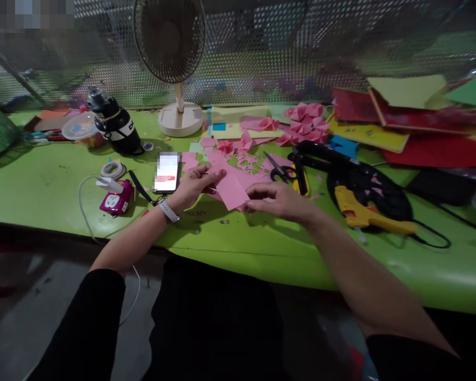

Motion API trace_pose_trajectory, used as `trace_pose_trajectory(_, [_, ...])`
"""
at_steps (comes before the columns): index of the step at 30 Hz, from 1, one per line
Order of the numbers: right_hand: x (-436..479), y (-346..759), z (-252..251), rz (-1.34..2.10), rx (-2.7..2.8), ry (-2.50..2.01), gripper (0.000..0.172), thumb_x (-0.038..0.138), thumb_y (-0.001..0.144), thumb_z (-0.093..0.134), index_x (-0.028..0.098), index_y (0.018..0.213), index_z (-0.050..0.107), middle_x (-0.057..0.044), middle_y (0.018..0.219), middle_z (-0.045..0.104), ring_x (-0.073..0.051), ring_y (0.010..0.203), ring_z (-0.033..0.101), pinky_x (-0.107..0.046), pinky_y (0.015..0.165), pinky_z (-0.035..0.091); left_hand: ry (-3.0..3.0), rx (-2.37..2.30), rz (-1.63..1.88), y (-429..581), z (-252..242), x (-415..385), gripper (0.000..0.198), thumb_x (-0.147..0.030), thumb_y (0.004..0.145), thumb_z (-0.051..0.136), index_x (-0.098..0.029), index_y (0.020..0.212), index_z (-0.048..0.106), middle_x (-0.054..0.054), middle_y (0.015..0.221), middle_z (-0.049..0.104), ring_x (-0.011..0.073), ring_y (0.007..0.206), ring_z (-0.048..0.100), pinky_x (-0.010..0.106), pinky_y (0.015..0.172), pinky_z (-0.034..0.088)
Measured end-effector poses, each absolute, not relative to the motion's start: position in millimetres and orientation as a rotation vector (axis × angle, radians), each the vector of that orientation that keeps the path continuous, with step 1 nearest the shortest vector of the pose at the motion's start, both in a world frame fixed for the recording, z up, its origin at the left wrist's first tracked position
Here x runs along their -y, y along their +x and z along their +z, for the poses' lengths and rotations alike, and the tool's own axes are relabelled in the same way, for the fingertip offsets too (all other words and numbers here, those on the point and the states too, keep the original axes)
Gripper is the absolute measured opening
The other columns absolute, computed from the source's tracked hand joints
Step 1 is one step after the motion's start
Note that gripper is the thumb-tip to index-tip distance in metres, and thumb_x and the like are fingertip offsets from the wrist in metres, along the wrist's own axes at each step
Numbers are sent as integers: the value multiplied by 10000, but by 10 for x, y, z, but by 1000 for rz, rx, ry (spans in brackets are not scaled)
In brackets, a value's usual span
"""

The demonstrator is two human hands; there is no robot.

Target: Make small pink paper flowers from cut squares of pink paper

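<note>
A pink paper piece [232, 189] is held between my two hands above the green table, its lower corner pointing toward me. My left hand [195, 185] pinches its left side, thumb on top. At its lower right edge, the fingers of my right hand [275, 200] are closed on the paper. Just beyond lie pink paper scraps [248, 160], and black-handled scissors [282, 170] rest beyond my right hand. Folded pink paper flowers [305, 123] are heaped farther back.
Left of my hands are a phone [167, 172], a purple power adapter [117, 200] with a white cable, and a black bottle [117, 124]. A fan [179, 119] stands behind. To the right lie a yellow glue gun [367, 214] and coloured sheets [428, 151].
</note>
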State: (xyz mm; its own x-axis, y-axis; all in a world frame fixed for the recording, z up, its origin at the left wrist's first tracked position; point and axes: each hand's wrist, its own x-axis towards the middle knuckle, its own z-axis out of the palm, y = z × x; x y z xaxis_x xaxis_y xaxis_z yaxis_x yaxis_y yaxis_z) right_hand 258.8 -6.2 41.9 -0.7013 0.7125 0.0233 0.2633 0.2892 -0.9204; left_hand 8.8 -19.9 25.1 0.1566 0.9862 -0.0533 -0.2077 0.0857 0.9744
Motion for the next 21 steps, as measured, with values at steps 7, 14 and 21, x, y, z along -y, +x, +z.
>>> trace_pose_trajectory(7, [27,2565,324,1141,2086,-680,301,282,814,761,300,1115,764,-26,910,717,-155,746,636,-311,680,551,1118,-899,1028,99,258,237,402,-457,740,853,-131,894,676,23,832,711,107,719,681,272,694,579])
trace_pose_trajectory(14, [27,2395,137,1180,1857,-845,264,501,831,766,236,829,755,-18,733,683,-150,620,603,-303,566,507,1156,-849,998,160,218,277,470,-560,771,799,-121,894,686,55,870,727,133,773,703,308,760,597])
trace_pose_trajectory(21, [57,2371,154,1112,1826,-945,353,559,820,753,210,783,719,-9,649,637,-134,552,554,-291,521,456,1248,-808,978,195,248,328,529,-586,729,817,-116,939,698,82,923,734,125,792,675,315,804,568])
